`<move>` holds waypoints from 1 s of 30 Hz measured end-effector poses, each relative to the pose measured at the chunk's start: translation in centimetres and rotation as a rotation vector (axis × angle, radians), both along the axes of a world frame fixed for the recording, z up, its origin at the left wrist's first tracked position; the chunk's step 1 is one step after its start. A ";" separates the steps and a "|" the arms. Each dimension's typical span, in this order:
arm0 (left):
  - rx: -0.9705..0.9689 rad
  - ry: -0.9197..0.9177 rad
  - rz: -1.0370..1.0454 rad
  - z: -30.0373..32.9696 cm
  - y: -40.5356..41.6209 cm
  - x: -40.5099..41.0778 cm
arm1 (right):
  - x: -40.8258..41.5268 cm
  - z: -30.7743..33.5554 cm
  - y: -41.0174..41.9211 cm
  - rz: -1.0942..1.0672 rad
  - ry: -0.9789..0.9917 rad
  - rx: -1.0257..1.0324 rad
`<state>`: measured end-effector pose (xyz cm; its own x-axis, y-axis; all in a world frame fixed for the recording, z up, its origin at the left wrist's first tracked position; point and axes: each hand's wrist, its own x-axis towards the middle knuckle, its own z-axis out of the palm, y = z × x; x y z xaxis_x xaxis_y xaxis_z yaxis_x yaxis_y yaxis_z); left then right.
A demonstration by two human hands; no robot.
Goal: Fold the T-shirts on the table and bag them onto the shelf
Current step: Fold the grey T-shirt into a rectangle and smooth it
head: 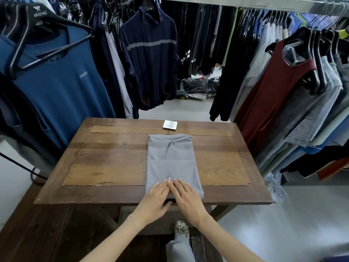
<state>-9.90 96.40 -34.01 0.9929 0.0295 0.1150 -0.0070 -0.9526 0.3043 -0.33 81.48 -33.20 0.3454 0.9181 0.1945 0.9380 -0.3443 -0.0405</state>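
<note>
A grey T-shirt (pixel 171 159) lies folded into a long narrow strip down the middle of the wooden table (pixel 105 159). Its white paper tag (pixel 170 124) rests on the wood just beyond the far end. My left hand (pixel 155 198) and my right hand (pixel 186 194) lie side by side, palms down, on the near end of the shirt at the table's front edge. The fingers of both hands are straight and press flat on the cloth, fingertips almost touching. The left thumb reaches below the table edge under the shirt's hem.
Racks of hanging clothes surround the table: a blue shirt (pixel 56 86) on the left, a navy jacket (pixel 151 61) behind, a red tank top (pixel 273 82) and striped shirts on the right. Bagged clothes (pixel 200 86) lie on the floor behind. My foot (pixel 181 228) shows below.
</note>
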 end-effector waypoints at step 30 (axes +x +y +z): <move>-0.286 0.061 0.125 1.8 3.4 -0.8 | 5.4 2.1 -4.6 -0.241 0.167 -0.072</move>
